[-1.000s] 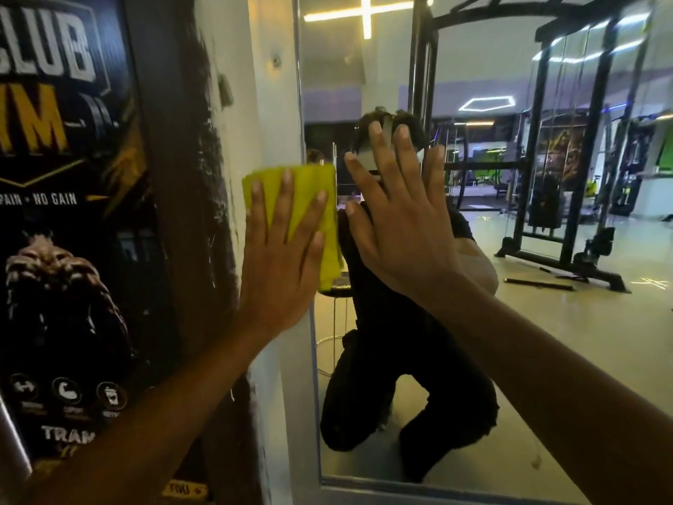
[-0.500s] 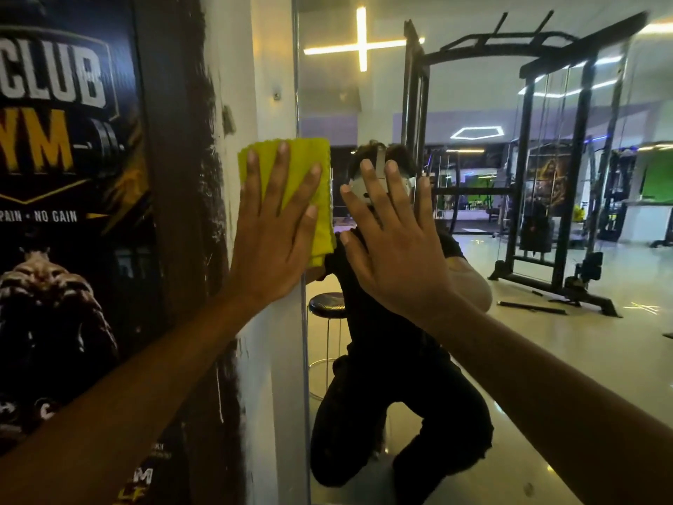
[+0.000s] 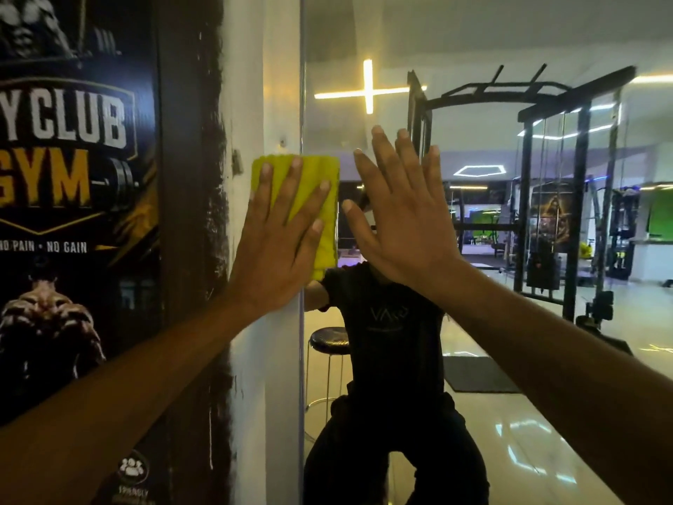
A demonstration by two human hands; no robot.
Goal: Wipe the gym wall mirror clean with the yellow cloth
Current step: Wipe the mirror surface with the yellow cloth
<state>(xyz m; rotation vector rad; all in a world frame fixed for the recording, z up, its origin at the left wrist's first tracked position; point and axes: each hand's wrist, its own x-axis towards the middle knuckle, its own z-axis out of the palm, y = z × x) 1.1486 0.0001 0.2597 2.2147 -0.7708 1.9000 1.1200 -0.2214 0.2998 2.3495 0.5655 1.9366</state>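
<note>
Fingers (image 3: 291, 191) of the left hand (image 3: 280, 242) are lying straight and spread, pressing the yellow cloth (image 3: 320, 198) flat against the surface in front. That cloth is sitting folded into an upright rectangle, straddling the left edge of the mirror (image 3: 484, 41), so that part of it is covering the glass and part is overlapping the pale wall strip (image 3: 251, 85) beside it. Its top and right side are showing past the fingertips, while the palm is hiding its lower left part.

Just to the right, the right hand (image 3: 404, 220) is resting open-palmed on the glass, its fingers stretching upward and fanning apart, holding nothing. The two hands are sitting close together without touching, and both forearms are reaching in from the bottom corners.

On the wall to the left, a dark gym poster (image 3: 73, 176) is showing the words "CLUB GYM" and "NO PAIN NO GAIN" above a muscular figure. The glass is reflecting a person in a black shirt, a round black stool (image 3: 327, 338), a black cable machine frame (image 3: 568, 176), a dark floor mat (image 3: 477, 375) and a glowing cross-shaped ceiling light (image 3: 368, 87).
</note>
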